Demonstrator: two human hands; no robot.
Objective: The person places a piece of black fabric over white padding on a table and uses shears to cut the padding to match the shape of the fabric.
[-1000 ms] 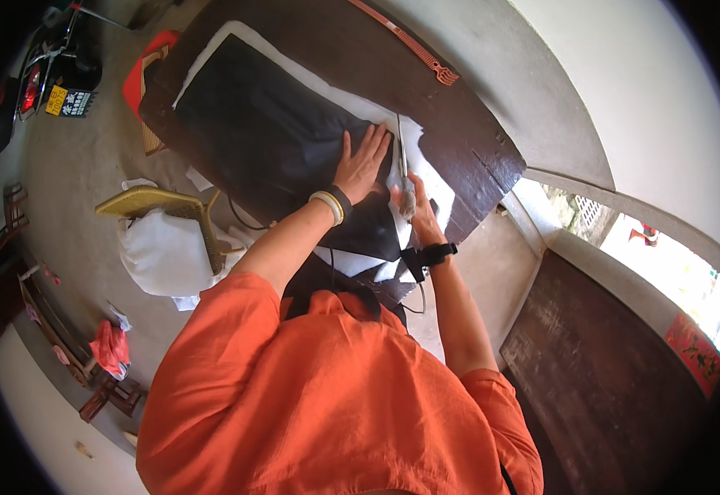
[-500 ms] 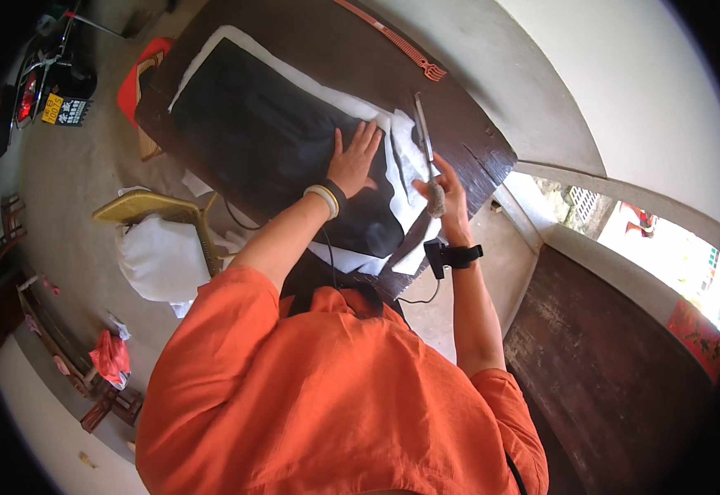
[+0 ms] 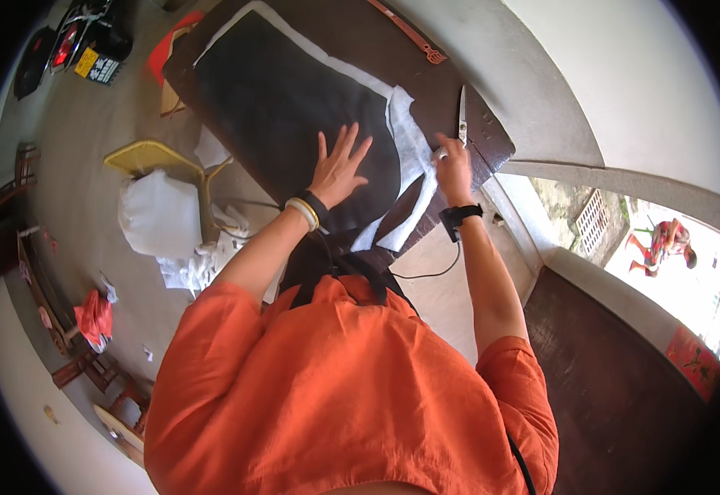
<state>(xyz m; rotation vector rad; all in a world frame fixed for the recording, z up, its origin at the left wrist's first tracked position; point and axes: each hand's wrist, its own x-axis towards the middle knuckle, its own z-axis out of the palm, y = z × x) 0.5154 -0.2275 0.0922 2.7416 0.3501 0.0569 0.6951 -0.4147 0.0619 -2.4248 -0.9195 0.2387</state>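
A large black fabric piece (image 3: 286, 99) lies over white material (image 3: 352, 74) on the dark wooden table (image 3: 490, 144). My left hand (image 3: 339, 169) presses flat on the black piece, fingers spread. Beside its curved right edge, loose white strips (image 3: 409, 124) lie, some reaching down toward the table's near edge. My right hand (image 3: 455, 169), fingers curled, is on the handle of the metal scissors (image 3: 462, 111) at the right of the table; the blade points away from me and the handle is partly hidden by the fingers.
An orange plastic strap (image 3: 405, 33) lies at the far edge. Left are a yellow chair (image 3: 133, 153) with white material (image 3: 158, 214), a red chair (image 3: 162, 54), a motorcycle (image 3: 75, 45) and a red bag (image 3: 92, 318). A dark wooden board (image 3: 591, 363) stands right; outside, another person (image 3: 665, 247) bends down.
My right hand and the scissors have moved rightward and away from me, off the black piece's edge. My left hand shifted slightly, fingers spreading. More of the person outside now shows.
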